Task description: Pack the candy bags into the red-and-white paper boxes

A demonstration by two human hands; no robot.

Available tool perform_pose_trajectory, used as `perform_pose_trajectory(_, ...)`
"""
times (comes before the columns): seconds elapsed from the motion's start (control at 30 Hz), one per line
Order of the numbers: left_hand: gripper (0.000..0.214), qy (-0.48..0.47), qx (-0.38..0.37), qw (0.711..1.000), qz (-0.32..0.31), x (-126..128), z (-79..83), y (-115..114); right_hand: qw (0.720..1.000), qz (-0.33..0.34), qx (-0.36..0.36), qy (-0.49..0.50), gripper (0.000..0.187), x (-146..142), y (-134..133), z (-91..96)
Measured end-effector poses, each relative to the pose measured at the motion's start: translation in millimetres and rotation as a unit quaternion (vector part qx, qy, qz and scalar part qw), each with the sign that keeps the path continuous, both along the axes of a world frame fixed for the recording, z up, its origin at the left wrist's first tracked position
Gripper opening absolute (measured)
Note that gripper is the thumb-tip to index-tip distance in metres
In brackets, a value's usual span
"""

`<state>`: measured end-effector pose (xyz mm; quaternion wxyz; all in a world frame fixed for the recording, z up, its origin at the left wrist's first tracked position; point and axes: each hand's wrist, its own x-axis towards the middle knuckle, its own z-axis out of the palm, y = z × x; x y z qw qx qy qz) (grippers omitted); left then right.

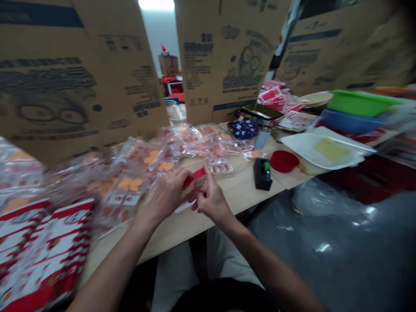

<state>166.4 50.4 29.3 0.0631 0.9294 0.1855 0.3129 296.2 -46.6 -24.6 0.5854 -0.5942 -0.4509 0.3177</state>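
Both bare forearms reach forward from the bottom edge and meet over the near edge of the pale wooden table (234,193). The left hand (167,195) and the right hand (211,200) come together, fingers curled and pinching a small red packet (196,177) between them, just above the tabletop; the picture is blurred, so the exact grip cannot be told. To the near left lie flat red-and-white striped boxes (42,251), glossy card. Beyond the hands, clear crinkled plastic bags (146,160) holding orange pieces spread in a heap across the table. Right of the hands stands a small black tape dispenser (262,173), then a round red lid (284,160) and a white tray (308,147). Farther right, a green basin (360,102) is stacked on a blue one (351,121). Tall brown cardboard cartons (224,56) with printed markings wall off the back.
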Motion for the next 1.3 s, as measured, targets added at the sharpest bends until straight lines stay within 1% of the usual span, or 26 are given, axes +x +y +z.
perform_pose_trajectory(0.07,0.011,0.016,0.059,0.998,0.009,-1,2.0,10,0.994,-0.053,-0.005,-0.097,0.076,23,-2,-7.1)
perform_pose_trajectory(0.1,0.010,0.011,0.079,0.997,0.005,-1,4.2,14,0.983,-0.100,-0.013,-0.156,0.071,40,-4,-10.8)
perform_pose_trajectory(0.13,0.011,-0.003,0.093,0.996,0.002,-3,7.6,17,0.963,-0.160,-0.031,-0.217,0.067,61,-6,-15.0)
perform_pose_trajectory(0.17,0.017,-0.021,0.105,0.994,-0.001,-4,12.1,17,0.933,-0.223,-0.056,-0.278,0.064,84,-9,-19.9)
perform_pose_trajectory(0.23,0.042,-0.060,0.132,0.989,0.001,-10,21.1,11,0.848,-0.343,-0.143,-0.378,0.069,130,-18,-33.7)
perform_pose_trajectory(0.27,0.052,-0.070,0.145,0.987,-0.005,-14,23.3,6,0.818,-0.359,-0.189,-0.409,0.074,151,-22,-42.6)
perform_pose_trajectory(0.3,0.058,-0.067,0.153,0.986,-0.015,-18,22.5,0,0.798,-0.347,-0.233,-0.435,0.079,170,-27,-52.6)
perform_pose_trajectory(0.33,0.059,-0.057,0.154,0.986,-0.027,-22,17.5,-6,0.786,-0.316,-0.276,-0.454,0.084,187,-32,-63.0)
perform_pose_trajectory(0.4,0.047,-0.027,0.132,0.990,-0.038,-32,-6.2,-12,0.780,-0.260,-0.332,-0.463,0.087,214,-42,-81.7)
perform_pose_trajectory(0.43,0.039,-0.012,0.108,0.994,-0.029,-39,-24.2,-12,0.780,-0.240,-0.330,-0.475,0.087,224,-47,-88.6)
perform_pose_trajectory(0.5,0.031,0.020,0.048,0.999,0.014,-59,-66.5,-9,0.775,-0.233,-0.324,-0.490,0.089,238,-58,-95.8)
perform_pose_trajectory(0.57,0.031,0.069,-0.024,0.996,0.056,-85,-107.1,-9,0.777,-0.234,-0.295,-0.504,0.087,240,-66,-94.6)
perform_pose_trajectory(0.6,0.033,0.093,-0.057,0.991,0.079,-96,-123.1,-10,0.783,-0.230,-0.271,-0.511,0.082,236,-67,-91.9)
perform_pose_trajectory(0.67,0.039,0.101,-0.097,0.980,0.140,-111,-142.4,-18,0.799,-0.201,-0.209,-0.526,0.068,215,-61,-84.7)
perform_pose_trajectory(0.73,0.043,0.071,-0.101,0.972,0.201,-109,-145.8,-27,0.815,-0.144,-0.159,-0.539,0.057,178,-45,-78.2)
perform_pose_trajectory(0.8,0.042,0.075,-0.092,0.966,0.228,-90,-140.7,-32,0.823,-0.060,-0.109,-0.554,0.052,131,-21,-74.8)
perform_pose_trajectory(0.83,0.041,0.103,-0.091,0.964,0.227,-77,-138.1,-32,0.823,-0.013,-0.081,-0.563,0.051,107,-8,-74.9)
perform_pose_trajectory(0.9,0.050,0.179,-0.096,0.956,0.210,-53,-137.0,-29,0.810,0.094,-0.027,-0.578,0.053,61,18,-79.7)
perform_pose_trajectory(0.97,0.062,0.249,-0.110,0.944,0.185,-38,-142.4,-24,0.803,0.151,-0.028,-0.576,0.055,27,38,-90.5)
perform_pose_trajectory(1.03,0.067,0.294,-0.125,0.933,0.162,-35,-150.8,-18,0.816,0.181,-0.062,-0.546,0.056,9,51,-103.7)
perform_pose_trajectory(1.1,0.076,0.311,-0.134,0.930,0.145,-40,-156.3,-15,0.843,0.197,-0.077,-0.495,0.059,6,55,-113.9)
perform_pose_trajectory(1.13,0.082,0.312,-0.138,0.930,0.138,-43,-156.6,-14,0.870,0.189,-0.083,-0.447,0.061,10,56,-116.5)
perform_pose_trajectory(1.2,0.093,0.304,-0.150,0.932,0.131,-46,-151.8,-12,0.934,0.122,-0.111,-0.319,0.064,24,56,-116.1)
perform_pose_trajectory(1.23,0.098,0.298,-0.158,0.932,0.133,-45,-147.6,-11,0.956,0.071,-0.135,-0.252,0.064,34,56,-114.1)
perform_pose_trajectory(1.27,0.101,0.291,-0.167,0.932,0.136,-42,-143.0,-9,0.967,0.021,-0.163,-0.194,0.063,44,57,-111.8)
perform_pose_trajectory(1.3,0.106,0.284,-0.174,0.933,0.138,-38,-138.7,-5,0.970,-0.017,-0.190,-0.149,0.060,55,59,-109.6)
